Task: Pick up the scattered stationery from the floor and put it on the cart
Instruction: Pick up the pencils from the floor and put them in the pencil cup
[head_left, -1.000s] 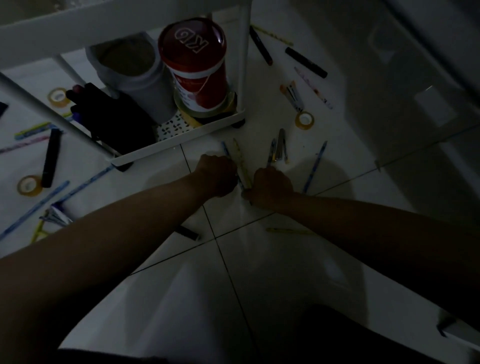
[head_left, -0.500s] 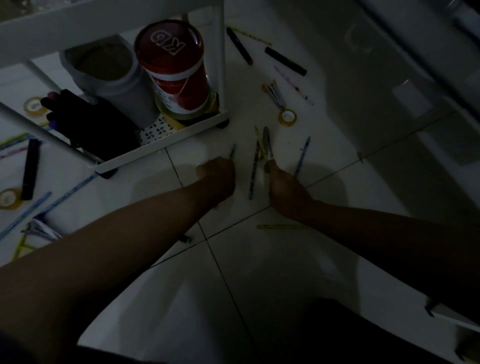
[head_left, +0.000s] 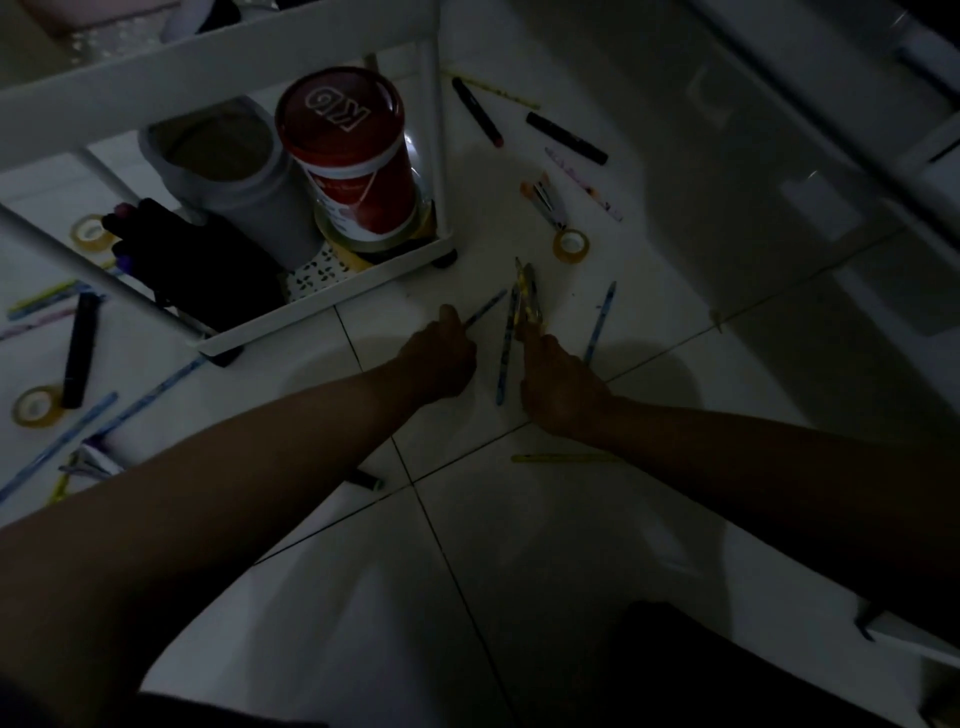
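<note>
The scene is dim. My left hand grips a blue pen that sticks out toward the white cart. Just right of it, my right hand holds a bundle of pens pointing away from me. A blue pencil lies on the floor between my two hands. Another blue pen lies right of my right hand, and a yellow pen lies under my right forearm.
The cart's bottom shelf holds a red can, a grey cup and a black object. Markers, a tape roll and clips lie beyond my hands. More pens, a black marker and tape lie left.
My hands, close together a second ago, have parted. My right hand has reached forward to the pen bundle; my left hand still has the blue pen in its grip.
</note>
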